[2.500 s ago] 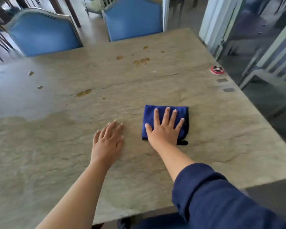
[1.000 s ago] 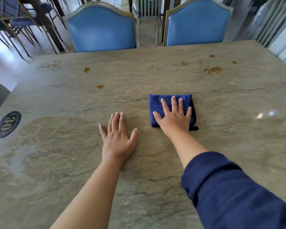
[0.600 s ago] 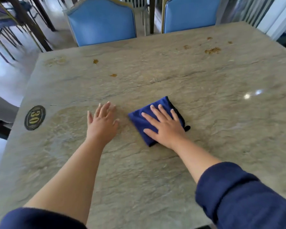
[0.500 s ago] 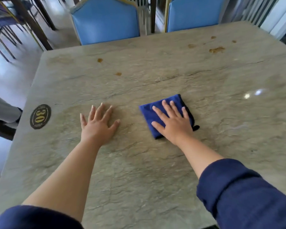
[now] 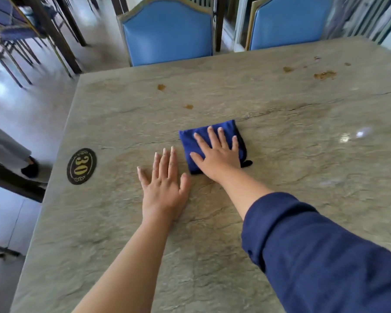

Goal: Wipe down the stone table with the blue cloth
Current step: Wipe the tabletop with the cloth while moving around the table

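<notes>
The right hand (image 5: 217, 158) lies flat, fingers spread, pressing on the folded blue cloth (image 5: 203, 137) near the middle of the stone tabletop (image 5: 303, 143), gripping nothing. The left hand (image 5: 165, 188) rests open and empty on bare stone just beside the cloth's near-left corner.

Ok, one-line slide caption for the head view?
Right hand presses the blue cloth flat on the stained stone table; left hand braces alongside.

Left hand (image 5: 165, 188) flat, fingers spread, right hand (image 5: 217, 158) flat, pressing down
</notes>
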Demonstrator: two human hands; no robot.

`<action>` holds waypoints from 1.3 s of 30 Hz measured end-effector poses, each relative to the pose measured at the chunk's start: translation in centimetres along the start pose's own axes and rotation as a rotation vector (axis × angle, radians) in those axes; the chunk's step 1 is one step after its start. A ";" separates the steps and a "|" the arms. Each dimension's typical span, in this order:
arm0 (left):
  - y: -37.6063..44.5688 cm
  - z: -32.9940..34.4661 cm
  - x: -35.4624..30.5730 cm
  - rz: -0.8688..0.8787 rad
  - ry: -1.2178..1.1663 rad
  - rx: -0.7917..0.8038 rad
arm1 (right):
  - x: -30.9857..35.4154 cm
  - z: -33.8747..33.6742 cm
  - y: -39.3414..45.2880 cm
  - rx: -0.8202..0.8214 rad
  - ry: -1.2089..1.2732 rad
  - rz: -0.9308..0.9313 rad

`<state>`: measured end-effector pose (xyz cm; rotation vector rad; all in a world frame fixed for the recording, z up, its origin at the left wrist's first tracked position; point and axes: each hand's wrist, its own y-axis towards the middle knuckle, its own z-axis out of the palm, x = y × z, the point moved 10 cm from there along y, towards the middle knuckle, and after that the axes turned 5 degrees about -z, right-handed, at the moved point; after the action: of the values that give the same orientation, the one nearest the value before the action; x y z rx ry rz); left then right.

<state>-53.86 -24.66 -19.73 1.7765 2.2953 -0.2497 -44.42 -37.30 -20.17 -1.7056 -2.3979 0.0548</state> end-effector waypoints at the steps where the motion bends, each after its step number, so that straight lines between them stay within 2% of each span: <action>1: 0.0 -0.1 0.0 0.001 -0.013 0.000 | 0.4 0.1 -0.9 -0.003 -0.008 -0.068; 3: 0.0 0.2 0.0 0.005 -0.013 0.010 | 0.1 0.0 -2.7 -0.011 -0.015 -0.181; 5: -0.1 0.4 0.1 0.015 0.009 0.020 | -1.5 -0.2 -4.1 -0.026 0.014 -0.177; 7: 0.0 0.6 0.0 0.033 0.032 0.034 | -3.7 -0.1 -5.4 -0.054 0.041 -0.026; 9: -0.1 0.7 0.1 0.053 0.044 0.052 | -5.1 0.2 -7.2 -0.092 0.051 0.201; 11: -0.3 0.6 0.1 0.092 0.056 0.068 | -4.9 0.6 -9.4 -0.142 0.064 0.405; 13: -0.2 0.4 0.2 0.158 0.067 0.087 | -2.7 1.1 -11.0 -0.149 0.087 0.493; 16: 0.8 -1.9 1.3 0.320 0.038 0.052 | 2.5 2.0 -11.9 -0.134 0.078 0.396; 19: 2.0 -3.9 3.4 0.458 0.135 -0.049 | 6.5 2.4 -12.3 -0.169 0.038 0.155; 22: 3.5 -3.3 7.2 0.293 0.139 0.018 | 6.9 2.4 -11.6 -0.143 0.014 0.026; 24: 3.8 -2.4 8.4 0.212 0.103 0.059 | 5.9 2.1 -9.9 -0.117 0.020 0.048; 29: 4.1 -2.4 8.4 0.233 0.106 0.023 | 2.7 1.1 -3.0 -0.131 0.051 0.303; 32: 4.3 -2.1 8.5 0.250 0.089 0.060 | 3.1 0.7 1.4 -0.121 0.091 0.434; 36: 4.4 -2.2 8.5 0.252 0.021 0.089 | 8.2 0.9 5.2 -0.063 0.097 0.274; 39: 4.4 -1.9 8.3 0.269 0.042 0.106 | 8.6 0.6 4.7 -0.081 0.166 0.140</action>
<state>-51.77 -15.31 -20.28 2.1353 2.0723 -0.2924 -42.81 -27.64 -20.21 -1.8340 -2.1879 -0.1595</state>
